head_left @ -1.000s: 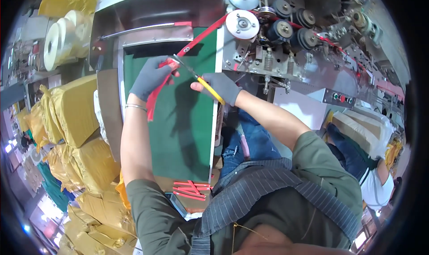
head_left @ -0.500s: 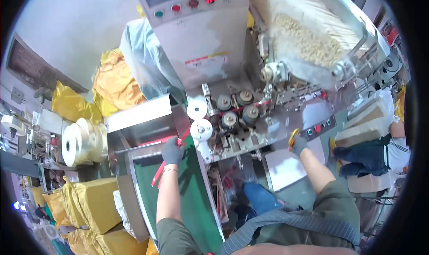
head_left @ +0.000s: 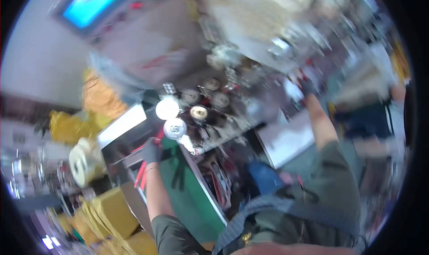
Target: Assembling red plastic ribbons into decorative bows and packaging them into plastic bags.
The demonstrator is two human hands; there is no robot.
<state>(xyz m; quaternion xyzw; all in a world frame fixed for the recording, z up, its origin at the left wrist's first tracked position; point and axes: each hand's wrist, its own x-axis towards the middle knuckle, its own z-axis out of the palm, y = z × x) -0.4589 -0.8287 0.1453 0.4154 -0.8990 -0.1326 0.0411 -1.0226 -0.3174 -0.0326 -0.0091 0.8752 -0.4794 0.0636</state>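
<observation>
My left hand (head_left: 152, 153), in a grey glove, is closed on a red strip (head_left: 141, 175) above the green conveyor belt (head_left: 190, 201). The strip's loose ends hang below the hand, and another part of it runs up toward the white rollers (head_left: 174, 128) of a packing machine. Further right, my right hand (head_left: 307, 87), also gloved in grey, reaches to the machine's front edge (head_left: 286, 92). Motion smears its fingers, so whether it holds anything cannot be made out. Dark round rollers (head_left: 220, 101) sit on the machine between the two hands.
A cabinet with a lit screen (head_left: 96, 5) rises behind the rollers. A large hopper (head_left: 263, 18) stands at the back right. At left are a white spool (head_left: 80, 165) and yellow sacks (head_left: 114, 212). A white board (head_left: 286, 141) lies below the machine; another person's dark-clothed legs (head_left: 368, 119) are at right.
The view has swung and blurred. My right hand has moved forward to the machine from above the white board, where it held a yellow-handled tool. My left hand still grips the red strip.
</observation>
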